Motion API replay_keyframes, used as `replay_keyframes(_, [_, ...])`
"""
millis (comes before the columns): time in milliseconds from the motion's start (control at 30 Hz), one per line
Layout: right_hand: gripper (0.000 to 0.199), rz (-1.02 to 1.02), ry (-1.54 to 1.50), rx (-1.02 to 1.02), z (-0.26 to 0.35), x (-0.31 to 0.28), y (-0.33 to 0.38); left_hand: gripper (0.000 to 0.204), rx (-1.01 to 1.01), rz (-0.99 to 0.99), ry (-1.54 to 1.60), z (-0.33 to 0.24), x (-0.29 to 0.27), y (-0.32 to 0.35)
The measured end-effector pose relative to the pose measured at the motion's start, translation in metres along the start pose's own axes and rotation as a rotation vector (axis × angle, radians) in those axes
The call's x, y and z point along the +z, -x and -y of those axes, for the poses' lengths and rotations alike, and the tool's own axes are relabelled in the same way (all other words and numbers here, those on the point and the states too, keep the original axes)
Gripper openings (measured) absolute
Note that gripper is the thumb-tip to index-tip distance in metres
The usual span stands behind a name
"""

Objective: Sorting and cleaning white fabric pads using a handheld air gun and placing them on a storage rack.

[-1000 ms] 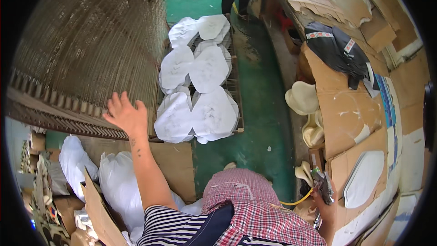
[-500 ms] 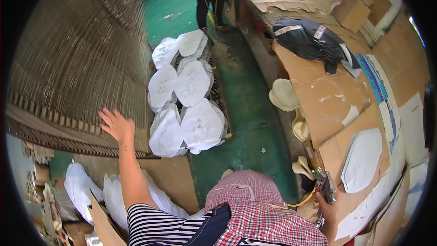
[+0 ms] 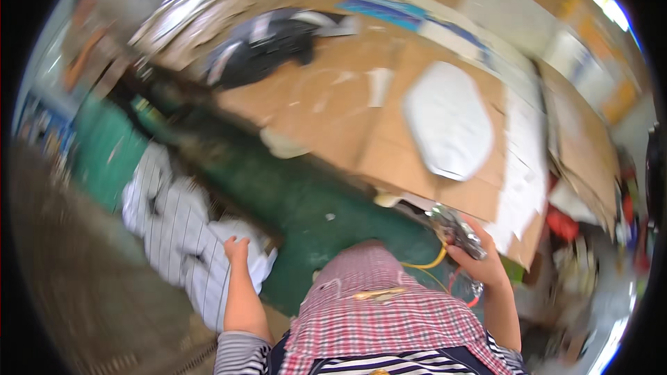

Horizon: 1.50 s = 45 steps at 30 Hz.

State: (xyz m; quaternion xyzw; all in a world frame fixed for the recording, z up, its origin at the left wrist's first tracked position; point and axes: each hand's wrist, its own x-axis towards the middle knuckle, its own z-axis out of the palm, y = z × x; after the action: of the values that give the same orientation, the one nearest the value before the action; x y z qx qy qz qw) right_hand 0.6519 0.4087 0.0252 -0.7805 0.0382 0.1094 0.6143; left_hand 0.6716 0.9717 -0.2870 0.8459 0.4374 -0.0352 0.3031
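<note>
In my right hand (image 3: pixel 486 257), closed round its body, is a metallic spray gun (image 3: pixel 455 229) with a yellow hose (image 3: pixel 434 262) running from it, held at the table's near edge. My left hand (image 3: pixel 237 248) is low at the left with nothing in it, fingers somewhat curled and apart. It is in front of white padded pieces (image 3: pixel 167 236) spread on a wire rack; thin dark wires now cross over them. A white rounded pad (image 3: pixel 448 121) lies flat on the cardboard-covered table (image 3: pixel 326 125), beyond the spray gun. Motion blurs much of the picture.
Dark folded clothing (image 3: pixel 271 48) lies toward the table's far side. A cream moulded piece (image 3: pixel 283 144) is at the table's side, above the green floor (image 3: pixel 306 215). Another person (image 3: pixel 97 62) stands at the far left. Stacked wire racks (image 3: pixel 55 257) blur at the left.
My view has swung right toward the table. My left hand has come away from the raised wire racks, and a wire tier now lies over the white pieces. The spray gun stays in my right hand.
</note>
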Motion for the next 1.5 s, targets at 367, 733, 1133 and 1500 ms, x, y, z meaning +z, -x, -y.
replay_keyframes(367, [0.053,-0.485,-0.14,-0.032,-0.007,-0.048,0.044,0.019,1.038,0.354,0.189,-0.43,0.17,0.183])
replay_keyframes(733, [0.054,-0.516,-0.088,-0.013,-0.003,-0.059,0.053,0.025,0.865,0.509,-0.014,-0.452,0.244,0.202])
replay_keyframes(1133, [0.055,-0.496,-0.144,-0.002,0.025,-0.076,0.052,0.035,-0.265,1.158,1.292,-0.332,0.079,0.113])
replay_keyframes(1500, [0.051,-0.572,-0.119,-0.101,0.041,-0.069,0.029,0.033,-0.091,0.528,1.217,-0.248,-0.05,0.031])
